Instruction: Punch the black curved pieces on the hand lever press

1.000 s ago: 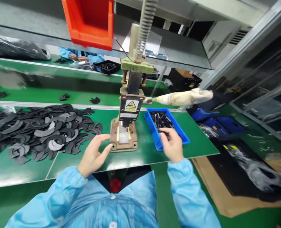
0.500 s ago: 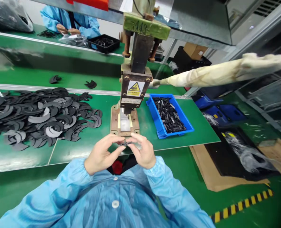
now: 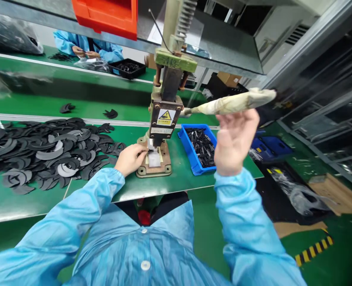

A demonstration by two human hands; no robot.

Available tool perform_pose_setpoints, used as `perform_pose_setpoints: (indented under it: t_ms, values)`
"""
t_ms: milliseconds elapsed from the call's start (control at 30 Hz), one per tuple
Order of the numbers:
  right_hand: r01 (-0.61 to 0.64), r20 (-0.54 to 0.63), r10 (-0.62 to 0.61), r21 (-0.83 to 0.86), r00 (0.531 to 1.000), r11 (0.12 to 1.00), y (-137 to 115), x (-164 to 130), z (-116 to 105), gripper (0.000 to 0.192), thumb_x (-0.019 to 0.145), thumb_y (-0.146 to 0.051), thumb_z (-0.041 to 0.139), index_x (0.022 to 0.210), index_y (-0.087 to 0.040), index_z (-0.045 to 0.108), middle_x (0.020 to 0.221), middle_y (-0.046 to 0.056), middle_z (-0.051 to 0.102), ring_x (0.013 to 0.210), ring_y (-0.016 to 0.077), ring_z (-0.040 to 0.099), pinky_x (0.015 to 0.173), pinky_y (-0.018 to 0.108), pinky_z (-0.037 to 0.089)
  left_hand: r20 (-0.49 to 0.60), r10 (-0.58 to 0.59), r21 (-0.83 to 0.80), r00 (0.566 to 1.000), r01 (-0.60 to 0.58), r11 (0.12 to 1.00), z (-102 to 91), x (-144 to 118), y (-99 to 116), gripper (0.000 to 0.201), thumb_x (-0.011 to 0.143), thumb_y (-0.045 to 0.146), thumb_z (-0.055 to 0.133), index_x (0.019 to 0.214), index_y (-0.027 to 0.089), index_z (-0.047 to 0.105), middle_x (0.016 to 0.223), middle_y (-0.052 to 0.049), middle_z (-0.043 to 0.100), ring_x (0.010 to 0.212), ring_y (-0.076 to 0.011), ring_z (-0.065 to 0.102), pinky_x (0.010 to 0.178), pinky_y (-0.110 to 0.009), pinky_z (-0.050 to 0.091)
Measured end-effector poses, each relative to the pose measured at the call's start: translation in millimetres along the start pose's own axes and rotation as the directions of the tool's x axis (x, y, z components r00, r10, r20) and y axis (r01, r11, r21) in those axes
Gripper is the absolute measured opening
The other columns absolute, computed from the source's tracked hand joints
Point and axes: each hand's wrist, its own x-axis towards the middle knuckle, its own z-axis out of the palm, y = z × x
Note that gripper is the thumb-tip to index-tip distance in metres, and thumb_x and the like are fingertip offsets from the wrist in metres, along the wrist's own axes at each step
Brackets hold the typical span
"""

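My left hand reaches to the base of a hand press, its fingertips pinched on a small black part beneath the ram. Fingers hide most of that part. On the right, my raised right hand is at the press lever, which is wrapped in pale cloth. Its fingers curl up behind the lever's underside, their tips hidden. A pale plate lies on the press base in front of the ram.
Many dark curved pieces are heaped left of the press. Right of it stands a blue bin of small black parts. A red bin sits on the overhead shelf. Across the bench, a person in blue sleeves works near a black tray.
My hands have parted from holding the small part together. The left moved forward under the ram with it; the right rose to the lever. The ram looks lower and the view has shifted.
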Motion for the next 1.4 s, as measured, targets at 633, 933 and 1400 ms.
perform_pose_setpoints:
  t_ms: [633,933,1400]
  values:
    - [0.179,0.249,-0.165,-0.032,0.954,0.983,-15,-61,-3,0.019,0.09,-0.029,0.069,0.074,-0.028,0.059,0.068,-0.001,0.063,0.084,0.0224,0.07,0.105,0.061,0.057,0.234,0.094,0.258,0.968,-0.155,0.954,0.8,20,6,0.035,0.104,0.024,0.048,0.12,0.025,0.079,0.123,-0.01,0.076,0.112,-0.0293,0.067,0.097,-0.047,0.051]
    - [0.178,0.077,-0.171,-0.095,0.982,0.979,11,-101,10,0.018,0.087,-0.029,0.068,0.073,-0.03,0.058,0.068,-0.001,0.063,0.082,0.0231,0.069,0.106,0.067,0.057,0.187,-0.054,0.35,0.981,-0.015,0.936,-36.5,-3,-21,0.034,0.104,0.029,0.051,0.13,0.021,0.071,0.133,-0.011,0.074,0.123,-0.031,0.065,0.106,-0.048,0.049]
    - [0.153,0.068,-0.15,-0.047,0.986,0.987,7,-100,11,0.019,0.089,-0.029,0.069,0.074,-0.028,0.059,0.072,-0.001,0.065,0.087,0.0231,0.07,0.11,0.067,0.055,0.541,-0.222,0.462,0.811,-0.065,0.885,-88.2,-9,-72,0.067,0.084,0.023,0.063,0.15,0.028,0.06,0.161,-0.01,0.058,0.144,-0.0362,0.049,0.109,-0.056,0.04]
